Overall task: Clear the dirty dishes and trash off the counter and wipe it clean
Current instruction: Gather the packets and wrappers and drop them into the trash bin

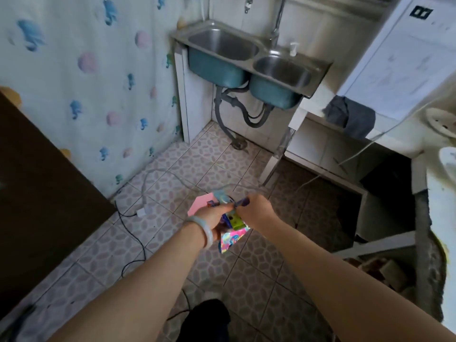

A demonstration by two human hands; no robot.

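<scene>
Fingers of the left hand are curled and pinching a trash bundle. The right hand fingers are curled too, pinching a purple scrap at the top of the same bundle. Both hands meet over it, thumbs nearly touching, mid-scene above the tiled floor, well apart from the bench at far right. Bundle hangs between and just below the fingers: one pink sheet sticks out left, one pale blue piece on the far side, one green-yellow packet and one pink-blue patterned packet on the near side. That's at least five pieces; motion blur, so exact count unclear. One pale bracelet on the left wrist. Far side: one steel sink with two basins, one tap, and one pump bottle on the rim. One grey cloth is draped over the bench edge right of the sink. Two white dishes on the bench at the right edge, details blurred. Left: one curtain with a seahorse and shell print, and one dark brown cabinet. On the floor: one black cable and one white plug with a white lead.
</scene>
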